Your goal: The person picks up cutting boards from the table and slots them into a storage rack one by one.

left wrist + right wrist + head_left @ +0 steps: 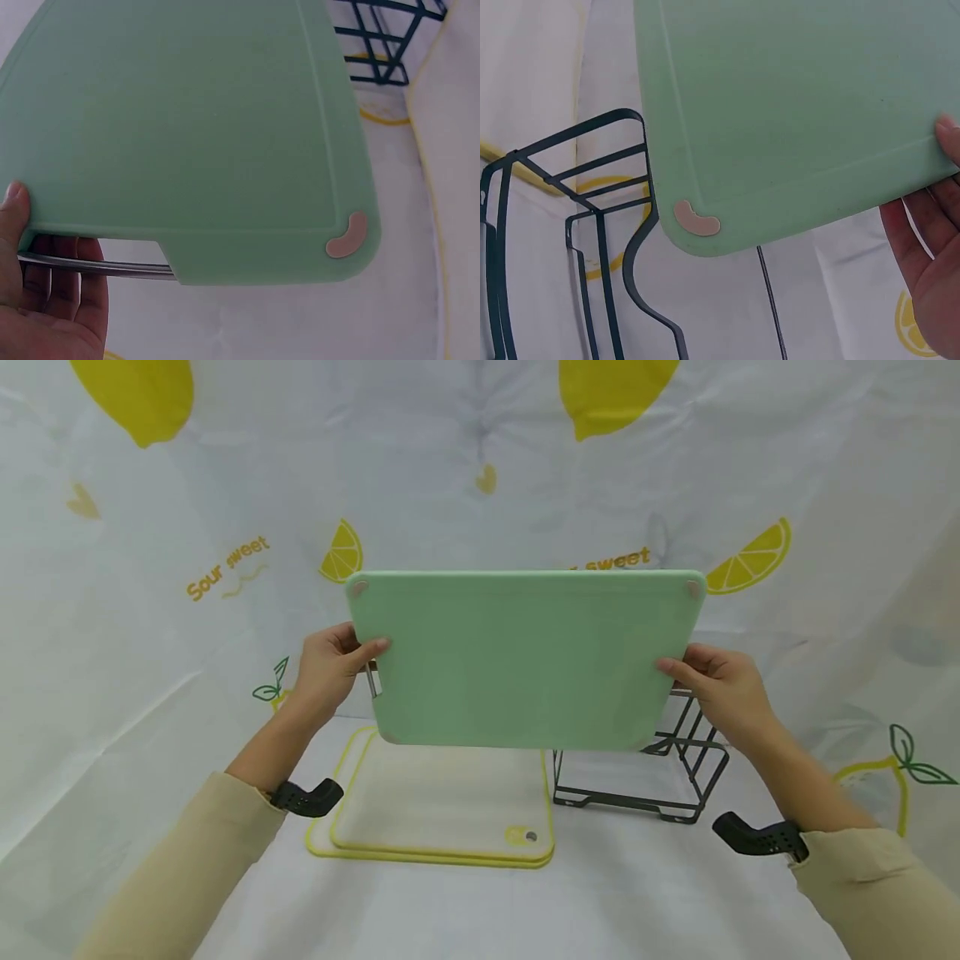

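A green cutting board [525,660] with rounded corners and pinkish corner pads is held up in the air between both hands. At its left edge the left hand [330,664] grips it, thumb on the near face and fingers behind, beside a metal bar handle [112,265] set in a cutout. The right hand [723,689] pinches the opposite edge the same way, its thumb [949,139] on the face and fingers behind. Below the board, two white cutting boards with yellow rims [450,810] lie stacked on the table.
A black wire rack [622,800] stands on the white-covered table to the right of the stacked boards, partly hidden by the green board. Behind everything hangs a white cloth [420,460] printed with lemons. Each wrist wears a black strap.
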`<state>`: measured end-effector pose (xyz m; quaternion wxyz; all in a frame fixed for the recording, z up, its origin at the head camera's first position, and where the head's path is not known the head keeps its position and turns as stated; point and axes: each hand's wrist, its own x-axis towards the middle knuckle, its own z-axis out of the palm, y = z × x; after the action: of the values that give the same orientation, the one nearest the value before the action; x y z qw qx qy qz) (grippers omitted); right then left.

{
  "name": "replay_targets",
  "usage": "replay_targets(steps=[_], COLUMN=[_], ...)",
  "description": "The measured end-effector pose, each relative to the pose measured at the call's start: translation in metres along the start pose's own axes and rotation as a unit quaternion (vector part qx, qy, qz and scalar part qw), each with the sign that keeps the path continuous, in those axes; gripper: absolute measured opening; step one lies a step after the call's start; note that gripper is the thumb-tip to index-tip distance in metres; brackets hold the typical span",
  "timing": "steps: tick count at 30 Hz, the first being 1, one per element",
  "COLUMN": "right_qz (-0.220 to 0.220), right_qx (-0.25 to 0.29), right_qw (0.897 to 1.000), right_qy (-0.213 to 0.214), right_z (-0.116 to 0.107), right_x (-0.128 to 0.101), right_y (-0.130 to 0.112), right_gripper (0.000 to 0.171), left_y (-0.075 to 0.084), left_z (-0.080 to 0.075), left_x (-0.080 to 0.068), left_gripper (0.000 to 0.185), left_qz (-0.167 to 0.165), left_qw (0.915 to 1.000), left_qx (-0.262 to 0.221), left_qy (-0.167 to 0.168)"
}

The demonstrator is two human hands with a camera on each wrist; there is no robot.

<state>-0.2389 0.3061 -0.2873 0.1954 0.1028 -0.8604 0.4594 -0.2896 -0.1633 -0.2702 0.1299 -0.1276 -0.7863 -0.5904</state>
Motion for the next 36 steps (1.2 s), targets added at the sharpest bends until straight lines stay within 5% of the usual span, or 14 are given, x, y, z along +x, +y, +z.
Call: replay_targets(steps=[9,12,15,21,28,36], right_qz=[0.042,0.037,0.03,0.04,0.035,0.063], right_qx=[0.022,0.065,0.145,0.271,0.331,0.351], right_qw=[0.999,0.997,0.988,0.96,0.941,0.932], right_qy=[0.021,0.038,0.05,0.059,0.063,0.062], right_z=[-0.031,-0.046,-0.06,-0.077,-0.097,-0.119], right_x=[0.02,0.026,0.033,0.051,0.067,0.077], right_y=[0.0,-0.002,-0.003,0.0,0.001,0.0], right_gripper=[0.062,0.038,0.016,0.016,0.016,0.017], left_y=[0.021,0.033,0.046,0.06,0.072,0.084], left_z=[0.024,0.037,0.048,0.059,0.073,0.085], left_x=[0.029,0.042,0.052,0.067,0.086,0.106], left_gripper=[0.043,0.04,0.037,0.032,0.03,0.03], left_qz=[0.024,0.031,0.037,0.055,0.081,0.099], left_qw=[0.9991,0.9983,0.9979,0.9977,0.9954,0.9928], left_qx=[-0.034,-0.048,-0.053,-0.024,-0.009,-0.016], left_qy=[-0.01,-0.008,-0.009,-0.031,-0.05,-0.065])
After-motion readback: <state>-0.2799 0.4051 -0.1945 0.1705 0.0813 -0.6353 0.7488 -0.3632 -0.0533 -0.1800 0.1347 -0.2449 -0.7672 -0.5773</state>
